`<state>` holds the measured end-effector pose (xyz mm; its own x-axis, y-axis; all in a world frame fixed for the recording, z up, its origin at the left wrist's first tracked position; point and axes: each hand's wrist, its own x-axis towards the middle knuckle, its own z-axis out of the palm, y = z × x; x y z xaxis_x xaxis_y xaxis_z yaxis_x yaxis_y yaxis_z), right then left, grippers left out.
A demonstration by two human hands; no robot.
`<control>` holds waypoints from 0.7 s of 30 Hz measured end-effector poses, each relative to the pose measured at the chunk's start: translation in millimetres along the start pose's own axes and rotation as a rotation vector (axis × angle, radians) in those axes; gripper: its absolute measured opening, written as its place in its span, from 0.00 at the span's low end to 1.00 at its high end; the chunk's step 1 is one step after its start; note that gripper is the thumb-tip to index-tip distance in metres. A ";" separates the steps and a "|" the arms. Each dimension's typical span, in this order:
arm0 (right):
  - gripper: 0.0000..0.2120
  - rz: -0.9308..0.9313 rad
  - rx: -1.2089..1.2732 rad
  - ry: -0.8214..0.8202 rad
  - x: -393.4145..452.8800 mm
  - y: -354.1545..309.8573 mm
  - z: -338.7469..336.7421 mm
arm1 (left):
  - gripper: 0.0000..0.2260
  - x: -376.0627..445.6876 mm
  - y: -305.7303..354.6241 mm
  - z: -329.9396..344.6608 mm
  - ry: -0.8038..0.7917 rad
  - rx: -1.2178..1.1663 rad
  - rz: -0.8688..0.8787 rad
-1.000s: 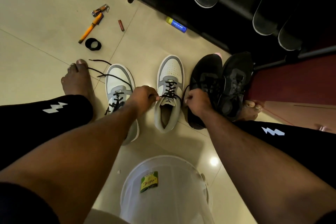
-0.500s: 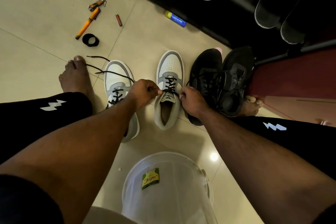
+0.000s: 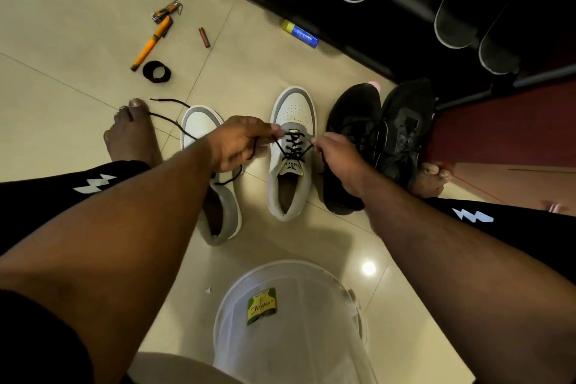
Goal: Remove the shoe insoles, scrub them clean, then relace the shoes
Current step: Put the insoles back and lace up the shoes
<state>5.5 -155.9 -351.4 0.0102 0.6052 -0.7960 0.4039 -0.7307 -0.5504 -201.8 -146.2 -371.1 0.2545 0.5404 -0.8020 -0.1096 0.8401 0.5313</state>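
The left hand (image 3: 240,143) and right hand (image 3: 335,154) each pinch one end of the black lace (image 3: 294,148), drawn apart and taut over the white-and-grey sneaker (image 3: 291,165) standing on the floor (image 3: 78,9) between its partly laced mate (image 3: 215,196) and a black pair (image 3: 377,140). Relacing looks nearly complete here; next, probably, cross the ends into a knot without losing tension.

Shoes (image 3: 291,153) on tiled floor (image 3: 62,9)
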 end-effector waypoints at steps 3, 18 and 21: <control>0.09 0.032 0.520 -0.063 1.6 -5.9 11.7 | 0.12 5.9 -5.1 17.3 -0.047 -0.307 -0.006; 0.11 0.014 0.526 -0.171 28.8 -2.3 8.0 | 0.10 13.6 -3.5 47.6 0.173 -0.238 0.003; 0.20 -0.030 0.493 -0.251 25.1 -0.3 0.1 | 0.09 18.7 -2.9 45.7 0.175 -0.059 0.085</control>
<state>5.5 -140.5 -371.3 -0.2376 0.5780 -0.7807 -0.0760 -0.8123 -0.5782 -152.8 -140.7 -375.1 0.0712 0.6051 -0.7929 -0.1814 0.7895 0.5863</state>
